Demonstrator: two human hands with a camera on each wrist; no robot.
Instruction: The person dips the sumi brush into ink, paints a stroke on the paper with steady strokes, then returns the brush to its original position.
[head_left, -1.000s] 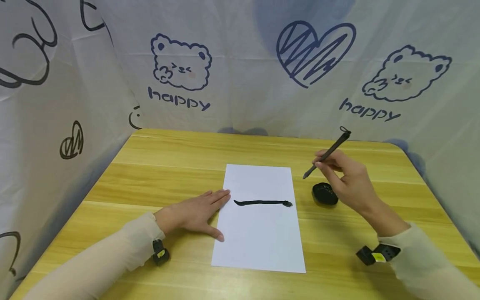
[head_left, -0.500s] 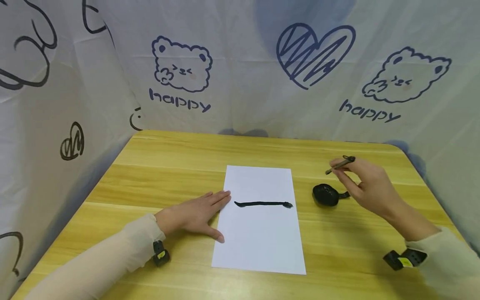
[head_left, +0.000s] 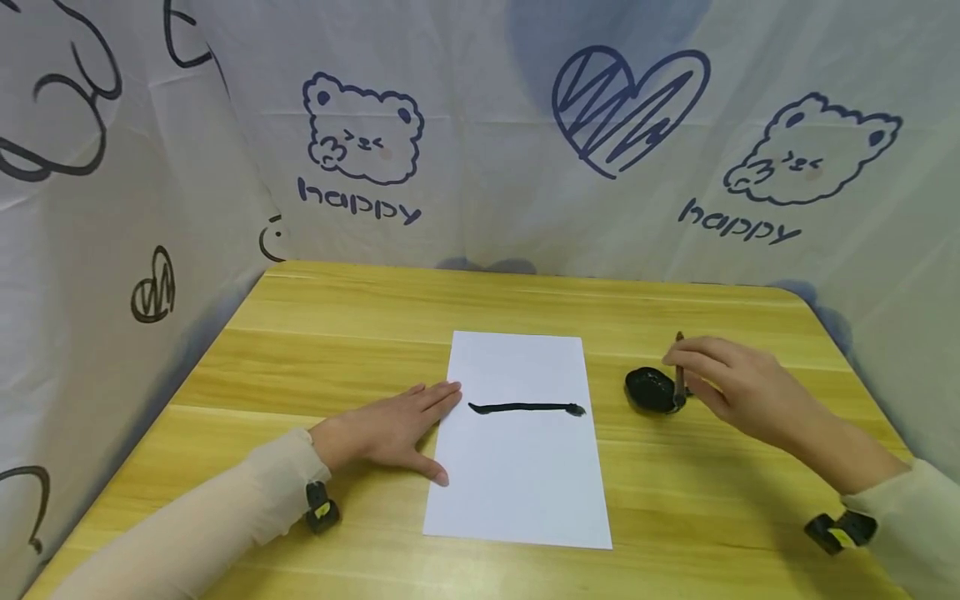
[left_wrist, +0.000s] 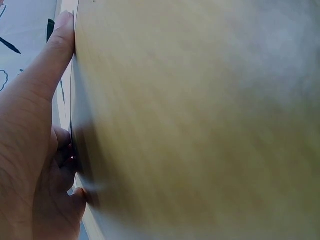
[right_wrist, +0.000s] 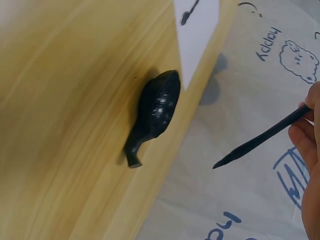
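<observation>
My left hand [head_left: 390, 429] lies flat with spread fingers, its fingertips and thumb on the left edge of a white sheet of paper [head_left: 517, 483]. One thick black horizontal stroke [head_left: 525, 407] crosses the sheet. In my right hand [head_left: 738, 387] a dark writing brush [head_left: 679, 379] is pinched between fingers and thumb, nearly upright in the head view. Its lower end appears at the right rim of a black ink dish [head_left: 648, 389]; contact is unclear. The right wrist view shows the brush [right_wrist: 265, 136] apart from the dish [right_wrist: 159, 107], which has a short handle and glossy inside.
The wooden table [head_left: 337, 300] carries the paper and dish. White cloth [head_left: 487, 167] with drawn bears, hearts and "happy" hangs behind the table and along its left side. Black wrist cameras [head_left: 322, 508] sit at both cuffs.
My right hand has moved right and down from beside the paper to the ink dish's right side. The brush has swung from slanted to nearly upright. My left hand stays put.
</observation>
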